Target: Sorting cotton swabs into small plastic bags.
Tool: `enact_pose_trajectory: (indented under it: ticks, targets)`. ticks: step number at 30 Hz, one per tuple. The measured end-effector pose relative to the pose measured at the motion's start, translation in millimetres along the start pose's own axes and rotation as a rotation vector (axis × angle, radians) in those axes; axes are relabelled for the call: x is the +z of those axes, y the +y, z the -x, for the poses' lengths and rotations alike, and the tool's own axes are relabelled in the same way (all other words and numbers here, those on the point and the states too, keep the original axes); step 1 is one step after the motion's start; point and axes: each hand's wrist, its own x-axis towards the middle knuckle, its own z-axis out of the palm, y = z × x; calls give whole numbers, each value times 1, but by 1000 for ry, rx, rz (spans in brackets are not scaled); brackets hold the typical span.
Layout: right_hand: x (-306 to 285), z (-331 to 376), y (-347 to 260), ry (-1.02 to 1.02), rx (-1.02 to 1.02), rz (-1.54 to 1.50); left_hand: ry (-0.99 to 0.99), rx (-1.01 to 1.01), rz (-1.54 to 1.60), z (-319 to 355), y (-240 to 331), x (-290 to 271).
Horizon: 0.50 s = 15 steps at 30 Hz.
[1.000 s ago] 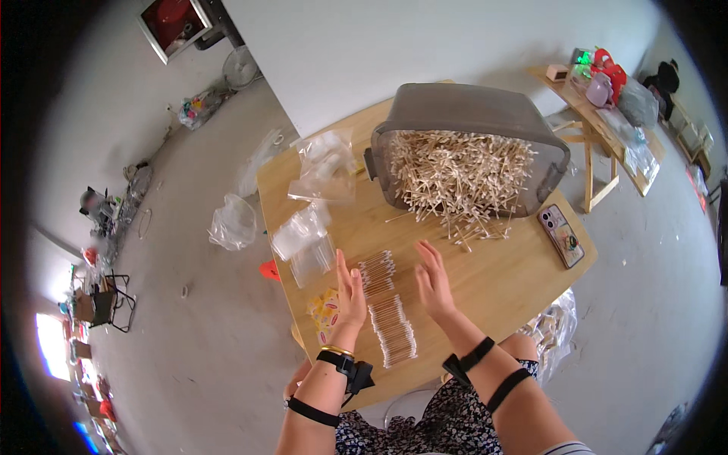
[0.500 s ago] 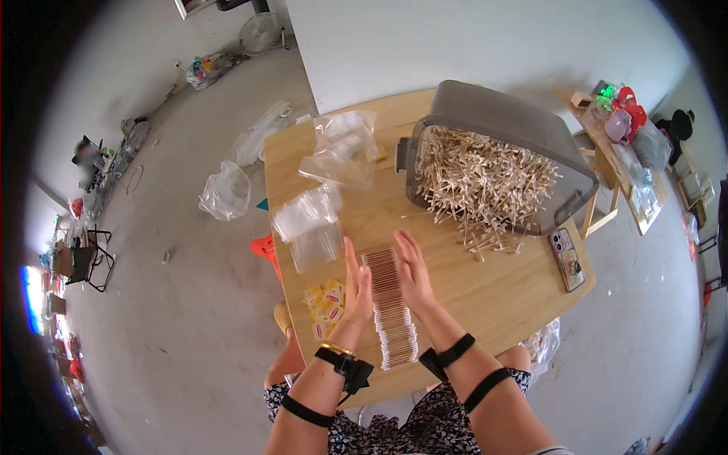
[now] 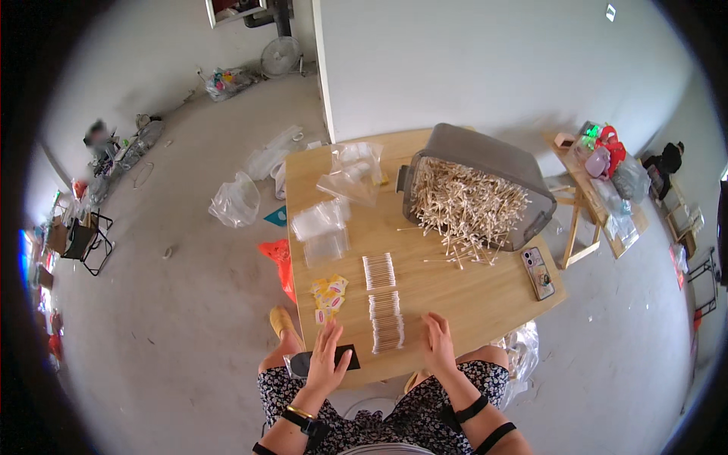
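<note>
Two groups of cotton swabs lie in one line on the wooden table: a short far group and a longer near group, with a small gap between them. My left hand is open, fingers stretched, over a flat black object at the table's near left edge; its kind is unclear. To the right of the near group, my right hand holds nothing, its fingers apart and slightly bent. Small yellow-and-white packets or cards are piled left of the swabs.
A grey plastic bin lies on its side at the back right, loose cotton swabs spilling out. Clear plastic bags lie at the left. A phone rests near the right edge. A red bag hangs beside the left edge.
Both hands have drawn back toward me and moved apart, away from the far swab group they flanked. The black object now shows under my left hand. The view has shifted.
</note>
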Motion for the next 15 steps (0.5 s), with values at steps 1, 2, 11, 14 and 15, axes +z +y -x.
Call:
enact_pose_trajectory:
  ticks: [1, 2, 11, 14, 15]
  targets:
    - [-3, 10, 2, -28, -13, 137, -3, -4, -32, 11, 4, -4]
    - [-5, 22, 6, -20, -29, 145, 12, 9, -28, 22, 3, -7]
    - [-1, 77, -11, -255, 6, 644, -193, 64, -396, 103, 10, -20]
    - [-1, 86, -12, -292, -28, 724, -276, -42, -209, 118, 13, -34]
    - [-1, 87, -12, -346, -9, 734, -246, -36, -171, 124, 14, -40]
